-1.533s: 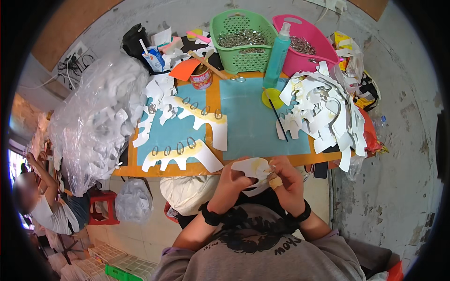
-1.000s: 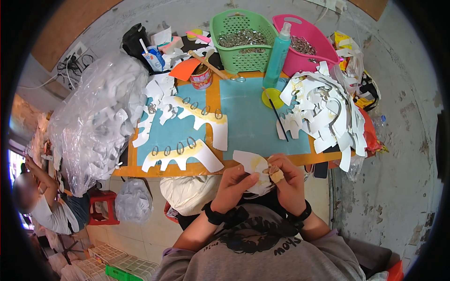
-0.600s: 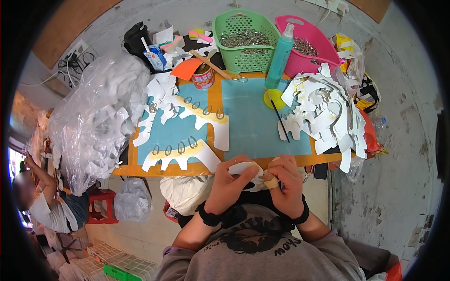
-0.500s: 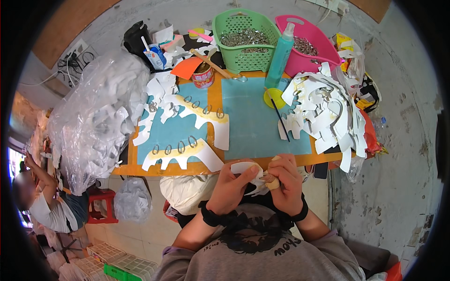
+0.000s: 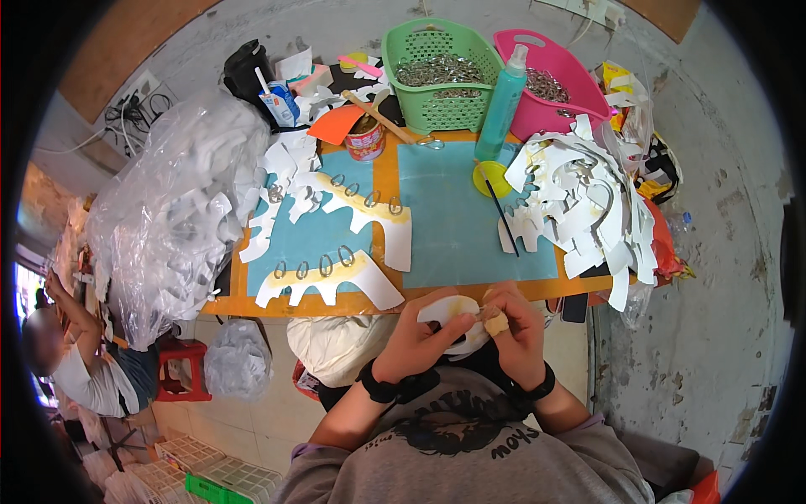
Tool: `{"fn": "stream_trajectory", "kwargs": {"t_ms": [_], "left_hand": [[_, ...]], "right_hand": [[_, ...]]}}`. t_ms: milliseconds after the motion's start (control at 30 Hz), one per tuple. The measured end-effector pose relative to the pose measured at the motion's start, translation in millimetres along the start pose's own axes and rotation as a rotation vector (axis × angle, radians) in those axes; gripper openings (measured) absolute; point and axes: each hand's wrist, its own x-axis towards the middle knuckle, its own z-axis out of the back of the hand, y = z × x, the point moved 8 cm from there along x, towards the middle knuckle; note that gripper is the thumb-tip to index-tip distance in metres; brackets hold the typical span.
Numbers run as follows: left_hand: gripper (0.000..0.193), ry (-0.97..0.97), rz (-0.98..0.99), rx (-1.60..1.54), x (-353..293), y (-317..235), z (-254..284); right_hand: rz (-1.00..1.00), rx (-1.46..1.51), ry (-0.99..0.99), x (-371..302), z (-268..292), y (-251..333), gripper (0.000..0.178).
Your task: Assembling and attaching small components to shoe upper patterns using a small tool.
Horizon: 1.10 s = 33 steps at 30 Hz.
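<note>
Just off the table's front edge, my left hand (image 5: 417, 343) is closed on a curved white cut-out piece (image 5: 443, 309), its thumb lying across it. My right hand (image 5: 519, 338) is closed at the piece's right end, fingers and thumb pinched together. A tan wrap (image 5: 496, 324) covers a digit of that hand. Whatever is between those fingertips is too small to make out. Beyond my hands, a white scalloped piece (image 5: 357, 273) with metal rings and yellowish glue along its edge lies on the blue-green mat. Behind it rests a similar piece (image 5: 395, 231), with rings too.
A heap of white pieces (image 5: 588, 210) covers the table's right side. A brush (image 5: 504, 210) leans on a yellow dish (image 5: 494, 178) beside a spray bottle (image 5: 502, 105). Green (image 5: 445, 109) and pink (image 5: 579, 101) baskets hold metal rings. A plastic bag (image 5: 168, 210) bulges at left; another person (image 5: 92, 370) sits there.
My hands have turned slightly, so more of the white piece's curved face shows. My right hand's fingers have lowered and drawn in around its end. Things on the table are unchanged.
</note>
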Motion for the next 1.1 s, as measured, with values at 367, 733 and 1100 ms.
{"fn": "stream_trajectory", "kwargs": {"t_ms": [367, 733, 1100], "left_hand": [[0.014, 0.058, -0.204, -0.024, 3.9, 8.7, 6.3], [0.018, 0.138, -0.122, -0.027, -0.6, 2.4, 1.9], [0.026, 0.051, -0.127, 0.003, 2.7, -12.3, 10.6]], "right_hand": [[-0.506, 0.773, 0.024, -15.2, -29.3, -40.3, 0.011], [-0.221, 0.433, 0.03, -5.5, -13.8, -29.1, 0.01], [0.173, -0.32, 0.108, 7.2, 0.8, 20.7, 0.011]]}}
